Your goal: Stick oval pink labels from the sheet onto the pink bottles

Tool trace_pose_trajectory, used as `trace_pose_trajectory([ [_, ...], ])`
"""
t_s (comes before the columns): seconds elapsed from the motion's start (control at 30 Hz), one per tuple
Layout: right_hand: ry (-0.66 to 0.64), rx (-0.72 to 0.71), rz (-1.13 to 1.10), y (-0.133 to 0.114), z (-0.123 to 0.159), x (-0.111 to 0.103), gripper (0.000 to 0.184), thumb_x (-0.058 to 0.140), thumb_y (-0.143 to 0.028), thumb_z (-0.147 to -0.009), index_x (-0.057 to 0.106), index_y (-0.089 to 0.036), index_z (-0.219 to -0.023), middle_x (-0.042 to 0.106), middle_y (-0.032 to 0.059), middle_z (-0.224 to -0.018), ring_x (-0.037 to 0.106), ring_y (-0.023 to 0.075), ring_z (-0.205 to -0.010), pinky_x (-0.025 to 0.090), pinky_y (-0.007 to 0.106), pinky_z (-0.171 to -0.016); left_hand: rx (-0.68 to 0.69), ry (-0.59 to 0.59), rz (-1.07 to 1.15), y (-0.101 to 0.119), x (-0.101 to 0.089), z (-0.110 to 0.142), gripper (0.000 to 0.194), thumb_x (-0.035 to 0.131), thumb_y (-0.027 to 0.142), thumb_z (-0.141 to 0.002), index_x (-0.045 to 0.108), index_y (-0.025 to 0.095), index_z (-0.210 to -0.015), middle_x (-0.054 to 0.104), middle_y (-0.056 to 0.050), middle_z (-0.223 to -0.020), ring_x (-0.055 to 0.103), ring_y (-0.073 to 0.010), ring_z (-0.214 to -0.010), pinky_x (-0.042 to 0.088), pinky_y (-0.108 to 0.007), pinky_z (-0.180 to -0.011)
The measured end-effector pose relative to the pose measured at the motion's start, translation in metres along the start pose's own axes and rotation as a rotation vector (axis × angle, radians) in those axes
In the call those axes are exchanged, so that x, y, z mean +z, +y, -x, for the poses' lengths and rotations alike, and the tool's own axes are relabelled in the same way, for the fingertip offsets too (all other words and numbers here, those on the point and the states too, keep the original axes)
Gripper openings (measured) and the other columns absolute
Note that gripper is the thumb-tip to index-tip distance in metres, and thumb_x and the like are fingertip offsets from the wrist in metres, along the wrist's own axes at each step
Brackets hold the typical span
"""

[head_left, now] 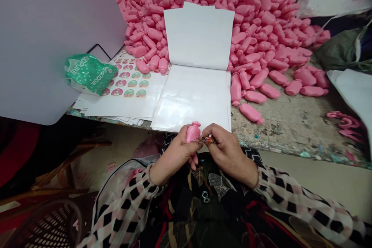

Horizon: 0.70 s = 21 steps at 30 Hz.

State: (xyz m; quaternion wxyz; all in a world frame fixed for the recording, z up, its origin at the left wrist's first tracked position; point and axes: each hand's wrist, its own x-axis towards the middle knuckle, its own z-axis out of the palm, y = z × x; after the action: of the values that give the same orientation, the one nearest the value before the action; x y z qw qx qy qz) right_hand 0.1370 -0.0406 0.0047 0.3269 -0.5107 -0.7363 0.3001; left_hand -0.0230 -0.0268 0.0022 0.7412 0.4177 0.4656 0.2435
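My left hand (177,153) is closed around a pink plastic bottle-shaped piece (193,133), its knobbed end pointing up and away from me. Pinched in my right hand (228,151) is a small knife (208,139) with a multicoloured handle. Its thin blade lies against the lower side of the pink piece, near my left thumb. Both hands are above my lap, just in front of the table edge. Part of the pink piece is hidden by my left fingers.
A large heap of similar pink pieces (261,19) covers the back of the table (290,124). White sheets (192,93) lie in front of me, with sticker sheets (130,81) and a green bag (90,73) to their left. Pink scraps (347,124) lie at right. A basket (52,224) stands low at left.
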Motion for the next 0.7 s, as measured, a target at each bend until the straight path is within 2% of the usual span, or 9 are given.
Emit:
trace_pose_trajectory([
  [0.2, 0.010, 0.134, -0.010, 0.0006, 0.0012, -0.0031, 0.013, 0.047, -0.009, -0.079, 0.053, -0.020, -0.082, 0.056, -0.0020, -0.073, 0.048, 0.0124, -0.063, 0.034, 0.025, -0.059, -0.027, -0.085, 0.036, -0.0014, 0.0015, -0.0009, 0.051, 0.058, 0.029, -0.082, 0.035, 0.022, -0.127, 0.051, 0.006, -0.058, 0.054, -0.0111, -0.044, 0.047, -0.021, -0.039],
  [0.37, -0.010, 0.202, 0.021, 0.0051, -0.0014, -0.0038, 0.004, 0.052, -0.018, -0.081, 0.053, -0.020, -0.078, 0.057, -0.0022, -0.069, 0.048, 0.0126, -0.061, 0.034, 0.025, -0.058, -0.051, -0.113, -0.031, -0.0008, 0.0034, -0.0022, 0.040, 0.058, 0.028, -0.081, 0.042, 0.019, -0.116, 0.050, 0.006, -0.056, 0.053, -0.0104, -0.042, 0.046, -0.020, -0.039],
  [0.5, -0.037, 0.252, 0.055, 0.0065, -0.0029, -0.0047, 0.007, 0.052, -0.023, -0.083, 0.053, -0.020, -0.076, 0.056, -0.0021, -0.067, 0.048, 0.0130, -0.061, 0.034, 0.025, -0.058, -0.055, -0.117, -0.076, 0.0014, 0.0058, -0.0020, 0.036, 0.058, 0.028, -0.081, 0.043, 0.019, -0.112, 0.049, 0.007, -0.053, 0.053, -0.0107, -0.040, 0.046, -0.020, -0.038],
  [0.7, -0.034, 0.250, 0.018, 0.0060, -0.0015, -0.0057, 0.008, 0.053, -0.024, -0.083, 0.053, -0.020, -0.075, 0.056, -0.0019, -0.066, 0.048, 0.0127, -0.060, 0.035, 0.025, -0.056, -0.060, -0.109, -0.057, 0.0027, 0.0059, -0.0017, 0.038, 0.059, 0.029, -0.081, 0.043, 0.018, -0.114, 0.050, 0.007, -0.053, 0.053, -0.0106, -0.039, 0.045, -0.019, -0.037],
])
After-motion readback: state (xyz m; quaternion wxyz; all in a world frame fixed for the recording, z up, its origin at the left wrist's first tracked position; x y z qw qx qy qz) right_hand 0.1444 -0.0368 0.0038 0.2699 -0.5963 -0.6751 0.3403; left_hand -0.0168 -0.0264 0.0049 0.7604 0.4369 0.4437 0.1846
